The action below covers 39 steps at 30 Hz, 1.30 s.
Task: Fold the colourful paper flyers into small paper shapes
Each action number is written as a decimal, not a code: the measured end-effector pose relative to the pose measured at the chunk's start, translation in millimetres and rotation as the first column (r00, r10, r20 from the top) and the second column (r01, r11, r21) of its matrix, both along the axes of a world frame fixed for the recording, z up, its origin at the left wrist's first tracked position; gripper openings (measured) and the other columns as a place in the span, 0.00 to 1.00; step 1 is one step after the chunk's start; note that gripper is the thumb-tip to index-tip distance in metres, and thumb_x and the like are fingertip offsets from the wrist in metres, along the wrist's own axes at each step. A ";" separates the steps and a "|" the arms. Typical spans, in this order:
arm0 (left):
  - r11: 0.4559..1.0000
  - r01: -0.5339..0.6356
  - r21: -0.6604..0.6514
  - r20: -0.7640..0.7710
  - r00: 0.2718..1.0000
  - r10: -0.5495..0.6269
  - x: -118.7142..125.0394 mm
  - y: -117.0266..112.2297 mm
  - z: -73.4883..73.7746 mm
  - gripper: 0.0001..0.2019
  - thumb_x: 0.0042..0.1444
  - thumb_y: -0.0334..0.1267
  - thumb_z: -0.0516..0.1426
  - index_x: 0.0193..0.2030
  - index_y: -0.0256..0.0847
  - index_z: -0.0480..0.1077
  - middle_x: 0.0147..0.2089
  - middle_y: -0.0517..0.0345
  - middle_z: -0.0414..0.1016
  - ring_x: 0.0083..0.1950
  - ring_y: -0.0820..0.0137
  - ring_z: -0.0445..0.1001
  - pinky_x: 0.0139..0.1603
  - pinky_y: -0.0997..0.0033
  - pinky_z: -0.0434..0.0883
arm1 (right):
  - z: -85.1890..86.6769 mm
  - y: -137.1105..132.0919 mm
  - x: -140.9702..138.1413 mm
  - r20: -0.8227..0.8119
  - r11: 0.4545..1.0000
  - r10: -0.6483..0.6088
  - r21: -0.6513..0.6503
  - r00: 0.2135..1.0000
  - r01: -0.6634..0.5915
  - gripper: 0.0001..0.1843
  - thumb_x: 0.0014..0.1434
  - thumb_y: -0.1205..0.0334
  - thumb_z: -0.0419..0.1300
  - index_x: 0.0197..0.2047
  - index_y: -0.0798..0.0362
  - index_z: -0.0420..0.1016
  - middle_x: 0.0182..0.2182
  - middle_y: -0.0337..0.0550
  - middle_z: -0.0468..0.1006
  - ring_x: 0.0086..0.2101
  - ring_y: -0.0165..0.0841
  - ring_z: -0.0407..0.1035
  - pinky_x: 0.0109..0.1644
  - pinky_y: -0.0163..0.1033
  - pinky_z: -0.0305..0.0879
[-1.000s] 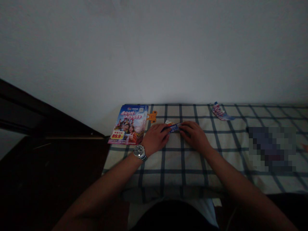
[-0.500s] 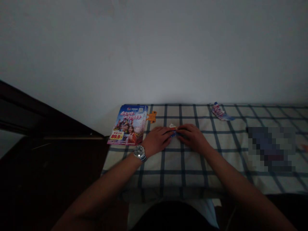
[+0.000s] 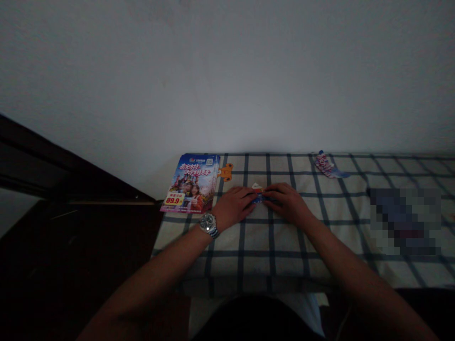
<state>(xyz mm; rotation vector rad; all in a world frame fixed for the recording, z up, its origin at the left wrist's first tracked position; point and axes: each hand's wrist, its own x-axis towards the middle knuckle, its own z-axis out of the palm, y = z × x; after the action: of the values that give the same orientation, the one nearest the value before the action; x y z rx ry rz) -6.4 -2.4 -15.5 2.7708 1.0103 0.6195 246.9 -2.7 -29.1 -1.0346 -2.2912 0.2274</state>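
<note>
A small folded printed paper (image 3: 258, 198), blue with a red and white upper part, lies on the checked cloth between both hands. My left hand (image 3: 234, 206), with a metal watch on the wrist, is closed on the paper's left side. From the right, my right hand (image 3: 288, 202) pinches its other side, with fingertips close to those of the left. Fingers cover much of the paper, so its full shape is hidden. Left of my hands lies a stack of colourful printed flyers (image 3: 190, 182), with "89.9" on the top one.
A checked cloth (image 3: 256, 246) covers the table, which stands against a white wall (image 3: 227, 80). An orange bear-like shape (image 3: 226, 172) sits beside the flyers. Crumpled printed paper (image 3: 327, 166) lies at the back right. A dark, pixelated object (image 3: 400, 220) is further right.
The view has shifted slightly, moving everything a little to the right in the picture. Both hands stay on the folded paper, with slightly more of its blue part showing between the fingers.
</note>
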 end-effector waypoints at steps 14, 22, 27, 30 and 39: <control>1.000 0.006 0.001 -0.016 1.000 -0.006 0.7 0.6 1.0 0.14 0.68 0.36 0.56 0.58 0.40 0.73 0.61 0.53 0.75 0.56 0.62 0.75 0.59 0.57 0.73 | 4.5 -0.9 -0.6 0.012 1.000 0.025 0.015 1.000 -0.025 0.10 0.65 0.58 0.65 0.50 0.46 0.81 0.47 0.48 0.80 0.48 0.42 0.74 0.53 0.51 0.73; 1.000 -0.002 0.007 0.026 1.000 0.002 2.1 -0.7 3.5 0.12 0.70 0.41 0.55 0.55 0.42 0.75 0.56 0.52 0.77 0.54 0.63 0.75 0.56 0.58 0.73 | 5.7 -3.2 -1.5 0.016 1.000 0.004 0.023 1.000 -0.005 0.09 0.67 0.58 0.62 0.48 0.46 0.82 0.47 0.49 0.80 0.47 0.41 0.74 0.51 0.50 0.74; 0.998 -0.034 0.049 0.023 0.999 0.033 3.1 -3.6 5.5 0.12 0.70 0.43 0.54 0.52 0.43 0.76 0.51 0.54 0.79 0.50 0.64 0.76 0.52 0.60 0.73 | 8.4 -4.7 -3.9 -0.005 0.999 0.019 0.028 1.000 -0.019 0.09 0.69 0.58 0.61 0.47 0.47 0.81 0.45 0.48 0.80 0.46 0.41 0.74 0.51 0.50 0.75; 0.996 -0.042 0.081 0.015 0.999 0.041 3.7 -4.8 5.4 0.12 0.71 0.42 0.54 0.51 0.43 0.77 0.49 0.53 0.80 0.48 0.65 0.77 0.51 0.60 0.73 | 10.3 -5.8 -5.8 -0.022 0.999 0.018 0.035 1.000 -0.018 0.08 0.69 0.58 0.60 0.46 0.46 0.81 0.44 0.48 0.81 0.45 0.40 0.75 0.50 0.50 0.75; 0.984 -0.147 0.103 0.080 0.987 0.139 4.8 -7.7 4.9 0.11 0.70 0.41 0.54 0.46 0.44 0.77 0.44 0.56 0.81 0.40 0.68 0.79 0.38 0.67 0.73 | 15.6 -8.5 -8.4 -0.057 0.995 -0.027 0.092 0.998 0.032 0.10 0.67 0.59 0.63 0.51 0.45 0.79 0.47 0.48 0.78 0.48 0.42 0.73 0.52 0.50 0.74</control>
<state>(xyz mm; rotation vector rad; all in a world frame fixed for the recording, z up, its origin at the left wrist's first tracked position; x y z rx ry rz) -1.7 -10.1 -10.6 2.7615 1.2026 0.8120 238.5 -11.2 -13.6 -1.0019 -2.2129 0.1350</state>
